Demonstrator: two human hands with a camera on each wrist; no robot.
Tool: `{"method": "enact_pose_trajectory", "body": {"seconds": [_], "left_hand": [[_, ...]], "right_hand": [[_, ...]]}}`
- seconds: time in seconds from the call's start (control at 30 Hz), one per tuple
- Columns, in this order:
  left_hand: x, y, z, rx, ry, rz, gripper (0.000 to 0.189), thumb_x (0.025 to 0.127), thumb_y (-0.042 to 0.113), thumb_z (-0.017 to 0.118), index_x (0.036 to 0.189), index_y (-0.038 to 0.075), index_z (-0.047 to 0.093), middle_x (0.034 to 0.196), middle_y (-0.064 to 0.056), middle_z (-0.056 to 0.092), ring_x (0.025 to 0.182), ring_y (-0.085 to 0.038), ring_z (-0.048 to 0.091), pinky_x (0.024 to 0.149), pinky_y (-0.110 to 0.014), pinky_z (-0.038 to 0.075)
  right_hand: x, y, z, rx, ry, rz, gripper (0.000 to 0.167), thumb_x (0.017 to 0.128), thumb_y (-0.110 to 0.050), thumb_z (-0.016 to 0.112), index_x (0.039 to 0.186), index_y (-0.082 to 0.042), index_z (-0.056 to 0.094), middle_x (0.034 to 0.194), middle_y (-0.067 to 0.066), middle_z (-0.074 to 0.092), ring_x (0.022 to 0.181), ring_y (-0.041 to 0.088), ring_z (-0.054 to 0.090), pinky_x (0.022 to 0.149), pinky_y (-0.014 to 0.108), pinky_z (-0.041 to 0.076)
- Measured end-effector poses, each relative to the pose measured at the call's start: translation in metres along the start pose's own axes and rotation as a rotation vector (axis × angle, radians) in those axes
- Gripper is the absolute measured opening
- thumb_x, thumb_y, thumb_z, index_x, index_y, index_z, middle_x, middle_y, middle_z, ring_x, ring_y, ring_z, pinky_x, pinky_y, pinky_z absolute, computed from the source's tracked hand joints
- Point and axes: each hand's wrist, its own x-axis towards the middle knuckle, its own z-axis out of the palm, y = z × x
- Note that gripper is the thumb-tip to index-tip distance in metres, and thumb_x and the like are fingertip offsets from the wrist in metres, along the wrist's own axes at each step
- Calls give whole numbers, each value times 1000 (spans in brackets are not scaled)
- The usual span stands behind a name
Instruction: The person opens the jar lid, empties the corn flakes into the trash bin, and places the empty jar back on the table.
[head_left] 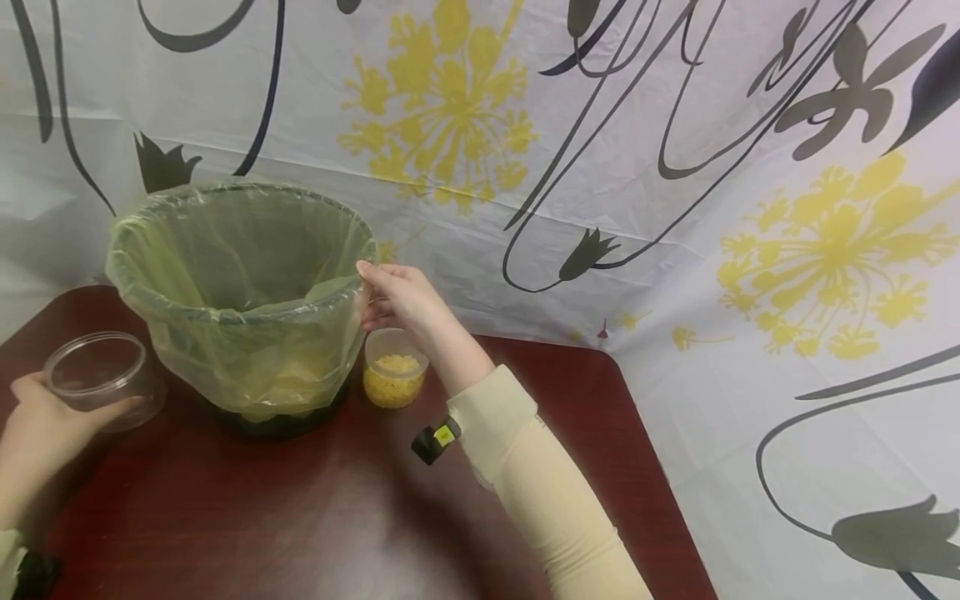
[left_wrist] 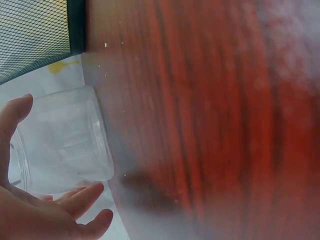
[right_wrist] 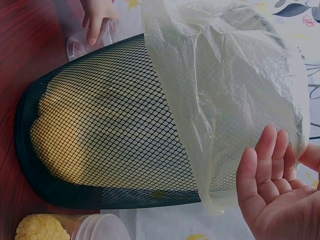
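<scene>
While a clear plastic jar (left_wrist: 65, 142) is gripped between the thumb and fingers of the left hand (head_left: 56, 429), at eight o'clock from a dark mesh wastebasket (right_wrist: 115, 120), the basket's translucent yellow-green liner (right_wrist: 225, 100) is pinched at the rim by the right hand (head_left: 401, 300), at three o'clock; the hands are held well apart. A yellowish bulge (right_wrist: 65, 130), not identifiable, is seen low through the mesh. At four o'clock, just beside the basket, a second jar (right_wrist: 102, 227) is partly filled with yellow flakes (head_left: 393, 386). The reddish-brown wood-grain tabletop (head_left: 247, 517) is backed at twelve o'clock by a white cloth (head_left: 315, 117) printed with yellow blooms (head_left: 453, 100).
</scene>
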Motion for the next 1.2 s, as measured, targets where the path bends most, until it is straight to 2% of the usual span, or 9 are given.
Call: {"method": "enact_pose_trajectory", "body": {"seconds": [0.23,0.53,0.6,0.7,0.83,1.0,1.2], "left_hand": [[-2,-1,-2,-41,-16,21,99,76,29,79,131,-17,11,105,-55,37,94,-64,39,77,-64,30],[-3,-1,-6,-46,-36,36,99,78,29,78,134,-16,9,108,-55,36,97,-66,38,79,-67,30],[-3,-1,-6,-45,-45,35,99,78,29,78,134,-16,9,109,-55,36,98,-67,38,79,-68,30],[-3,-1,-7,-40,-56,34,100,79,31,77,134,-16,8,109,-56,35,99,-68,37,80,-69,31],[-2,-3,-6,-39,-64,43,101,79,30,77,135,-16,8,112,-56,33,99,-68,37,79,-68,31],[2,-3,-7,-33,-80,70,103,80,30,77,135,-18,5,112,-57,31,95,-69,38,76,-68,32],[2,-1,-7,-27,-80,77,104,80,30,77,134,-19,3,110,-58,30,94,-70,37,75,-69,32]], "right_hand": [[1,0,0,1,3,4,26,98,-28,55,96,-2,59,69,5,59,49,15,56,55,29,53],[1,-2,1,5,4,7,34,98,-27,55,117,2,58,70,5,58,50,15,56,56,30,53],[1,-3,1,-4,7,8,31,98,-26,55,114,1,59,70,5,58,50,15,56,57,30,53],[1,-4,1,-40,9,0,26,98,-26,55,98,-1,60,70,5,58,52,16,57,60,33,55],[0,-4,0,-93,6,-20,30,98,-28,55,82,-3,57,71,5,57,55,16,59,65,37,56],[1,0,-2,-110,17,-47,31,97,-31,55,88,-2,60,73,5,59,58,18,61,69,39,56],[3,5,-4,-110,14,-58,36,98,-35,52,97,0,61,76,6,59,59,18,62,81,50,52]]}}
